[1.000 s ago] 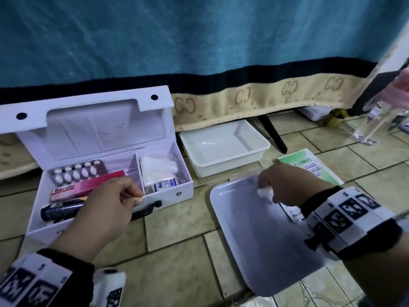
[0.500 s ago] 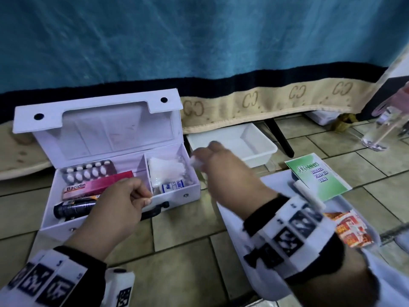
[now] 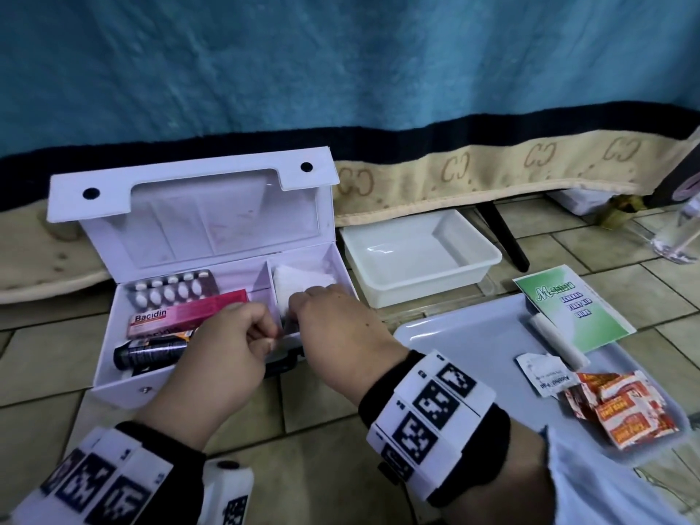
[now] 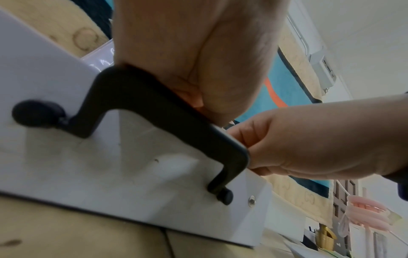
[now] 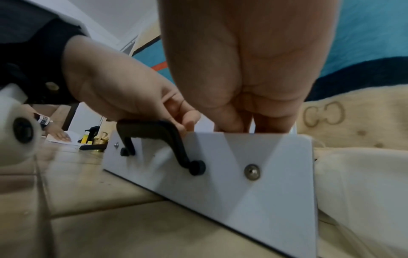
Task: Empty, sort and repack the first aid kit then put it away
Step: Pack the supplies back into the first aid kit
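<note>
First aid kit [image 3: 125, 388] sits open on the floor by the bed edge. Left hand [image 3: 223, 350] grips its front wall. Right hand [image 3: 333, 327] reaches into the right compartment; grasp cannot be determined.

Place: a home, likely a bedroom.
Signs: blue blanket [image 3: 341, 70] with patterned beige border hanging over a bed edge; tiled floor [image 3: 322, 449] beneath.

beige floor tiles [image 3: 333, 483] meet a teal blanket [image 3: 341, 62] with a tan patterned hem [image 3: 492, 168].
</note>
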Motion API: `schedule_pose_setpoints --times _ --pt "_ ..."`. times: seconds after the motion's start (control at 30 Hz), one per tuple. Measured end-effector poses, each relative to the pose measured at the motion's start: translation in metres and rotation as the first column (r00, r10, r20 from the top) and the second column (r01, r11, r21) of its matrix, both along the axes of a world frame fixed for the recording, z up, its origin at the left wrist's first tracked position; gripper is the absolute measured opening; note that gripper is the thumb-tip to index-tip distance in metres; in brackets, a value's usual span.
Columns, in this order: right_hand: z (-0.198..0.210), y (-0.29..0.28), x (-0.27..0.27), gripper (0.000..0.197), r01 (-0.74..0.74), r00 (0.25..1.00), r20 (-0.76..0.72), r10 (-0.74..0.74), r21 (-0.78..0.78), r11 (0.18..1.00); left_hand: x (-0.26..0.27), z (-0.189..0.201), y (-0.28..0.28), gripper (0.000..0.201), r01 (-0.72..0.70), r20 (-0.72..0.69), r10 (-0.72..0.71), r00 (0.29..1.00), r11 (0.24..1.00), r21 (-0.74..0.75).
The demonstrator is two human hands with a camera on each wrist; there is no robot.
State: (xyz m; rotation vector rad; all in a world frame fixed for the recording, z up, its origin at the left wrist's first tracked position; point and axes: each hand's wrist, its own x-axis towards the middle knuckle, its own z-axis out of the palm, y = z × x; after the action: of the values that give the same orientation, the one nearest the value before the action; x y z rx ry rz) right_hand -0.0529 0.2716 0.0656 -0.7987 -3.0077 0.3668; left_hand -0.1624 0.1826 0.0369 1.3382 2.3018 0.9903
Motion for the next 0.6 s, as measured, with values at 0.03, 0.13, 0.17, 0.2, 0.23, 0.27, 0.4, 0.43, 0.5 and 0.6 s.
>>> schedule_pose_setpoints --times 0.03,0.13,0.17,0.2,0.23,0.27,0.4,0.43,0.5,0.6 --pt "0.0 -0.001 0.001 0.032 -0.004 1.0 0.004 0.004 0.006 1.0 0.0 0.0 0.0 0.041 0.005 -0.007 -0.005 1.0 1.0 0.0" --pt "0.003 -0.003 0.007 0.031 -0.04 0.999 -0.003 0.041 0.042 0.998 0.001 0.001 0.001 0.036 0.004 -0.017 -0.005 1.0 1.0 -0.01" --pt "0.007 -0.003 0.012 0.032 -0.045 0.999 -0.02 0.046 0.049 0.998 0.002 0.002 0.001 0.035 0.004 -0.016 -0.005 1.0 1.0 -0.011" --pt "0.013 0.0 0.017 0.034 -0.035 0.999 -0.039 0.037 0.048 0.998 0.001 0.002 0.001 0.034 0.007 -0.013 -0.007 1.0 1.0 -0.009" --pt "0.02 0.004 0.024 0.037 -0.013 0.998 -0.057 0.016 0.045 0.999 0.001 0.001 0.002 0.035 0.009 -0.01 -0.009 1.0 1.0 -0.005" --pt "0.027 0.009 0.033 0.04 0.021 0.997 -0.08 -0.018 0.048 0.999 0.0 0.0 0.002 0.034 0.009 -0.006 -0.009 1.0 1.0 -0.005" --pt "0.049 0.05 0.088 0.032 0.325 0.936 -0.164 -0.311 0.069 0.943 -0.002 -0.002 0.003 0.033 0.016 -0.003 -0.016 1.0 1.0 -0.02" --pt "0.051 0.063 0.105 0.029 0.419 0.901 -0.158 -0.405 0.069 0.905 -0.001 -0.002 0.003 0.033 0.015 -0.006 -0.015 1.0 1.0 -0.021" --pt "0.05 0.089 0.139 0.021 0.552 0.834 -0.054 -0.55 0.124 0.825 -0.002 -0.003 0.003 0.032 0.014 -0.013 -0.015 1.0 1.0 -0.026" --pt "0.039 0.114 0.18 0.018 0.528 0.766 0.218 -0.605 0.323 0.785 -0.002 -0.004 0.003 0.032 0.015 -0.027 -0.015 1.0 1.0 -0.013"
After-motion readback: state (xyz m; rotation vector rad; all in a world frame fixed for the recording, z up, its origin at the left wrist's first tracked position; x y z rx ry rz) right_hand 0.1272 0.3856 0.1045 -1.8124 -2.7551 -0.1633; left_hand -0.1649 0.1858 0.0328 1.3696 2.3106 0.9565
